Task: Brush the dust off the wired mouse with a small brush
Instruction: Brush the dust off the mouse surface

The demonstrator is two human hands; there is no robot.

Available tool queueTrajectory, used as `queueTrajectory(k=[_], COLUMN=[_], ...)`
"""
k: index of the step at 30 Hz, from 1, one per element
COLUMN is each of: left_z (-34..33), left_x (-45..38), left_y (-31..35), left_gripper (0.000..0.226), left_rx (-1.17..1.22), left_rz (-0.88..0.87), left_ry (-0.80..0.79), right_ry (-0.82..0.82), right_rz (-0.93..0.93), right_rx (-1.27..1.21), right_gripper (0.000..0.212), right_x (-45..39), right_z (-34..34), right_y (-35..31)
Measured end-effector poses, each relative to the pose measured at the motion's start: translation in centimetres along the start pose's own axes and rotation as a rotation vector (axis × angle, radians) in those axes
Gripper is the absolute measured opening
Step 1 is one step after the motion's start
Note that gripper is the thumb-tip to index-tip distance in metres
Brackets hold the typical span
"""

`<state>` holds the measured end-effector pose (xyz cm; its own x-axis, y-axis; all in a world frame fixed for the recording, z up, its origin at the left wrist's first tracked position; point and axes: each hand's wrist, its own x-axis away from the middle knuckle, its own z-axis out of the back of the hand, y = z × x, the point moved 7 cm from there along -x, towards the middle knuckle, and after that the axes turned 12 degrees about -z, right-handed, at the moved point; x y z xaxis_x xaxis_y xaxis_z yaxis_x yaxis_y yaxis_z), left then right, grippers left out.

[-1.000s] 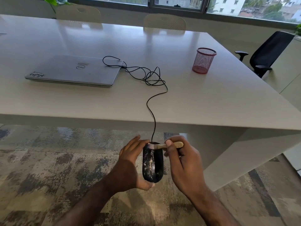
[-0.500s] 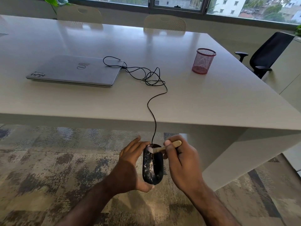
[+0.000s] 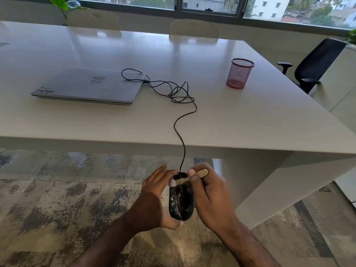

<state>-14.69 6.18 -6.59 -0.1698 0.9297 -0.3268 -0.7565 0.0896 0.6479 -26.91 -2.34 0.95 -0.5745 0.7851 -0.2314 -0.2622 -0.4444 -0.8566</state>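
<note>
While I stand at the near edge of the wide, glossy white table, my left hand holds the dusty black wired mouse out over the floor, fingers curled along its left side and thumb under its near end. My right hand pinches the small brush with a pale wooden handle, whose whitish bristles touch the far left part of the mouse's top. Pale specks cover the mouse's black shell.

Its thin black cable climbs over the table edge, tangles into loose loops, and reaches the right side of a closed silver laptop lying flat on the left. Well apart from it, on the right, stands a red wire-mesh pen cup, upright.

Under my hands lies a mottled grey and beige carpet. Two cream chairs are tucked in at the far side, a black office chair sits at the right, and a long window shows buildings and trees. Green plant leaves peek in at top left.
</note>
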Motion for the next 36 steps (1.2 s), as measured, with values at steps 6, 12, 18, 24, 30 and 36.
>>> queueTrajectory(k=[6,12,18,24,30,36], left_z=[0.1,-0.1,-0.1,-0.1,-0.2,-0.1], left_x=[0.0,0.2,0.2,0.3,0.3,0.3], left_y=[-0.2,-0.5,-1.1,-1.0,-1.3,-0.9], left_gripper=[0.125,0.123,0.126,0.119,0.120,0.119], left_rx=[0.009,0.031,0.040,0.066,0.062,0.053], left_rz=[0.020,0.020,0.079,0.061,0.083,0.056], left_ry=[-0.001,0.015,0.011,0.006,-0.011,0.001], right_ry=[0.058,-0.080,-0.026,-0.175,-0.085,-0.088], right_rz=[-0.013,-0.001,0.012,0.009,0.025,-0.041], right_rx=[-0.041,-0.016,-0.047,-0.087,-0.077,-0.156], right_gripper=[0.022,0.023,0.021,0.027,0.025,0.020], right_x=[-0.4,0.1,0.0,0.6,0.3,-0.2], right_z=[1.1,0.0,1.0,-0.1,0.8,0.8], right_y=[0.2,0.2,0.4,0.3,0.3,0.5])
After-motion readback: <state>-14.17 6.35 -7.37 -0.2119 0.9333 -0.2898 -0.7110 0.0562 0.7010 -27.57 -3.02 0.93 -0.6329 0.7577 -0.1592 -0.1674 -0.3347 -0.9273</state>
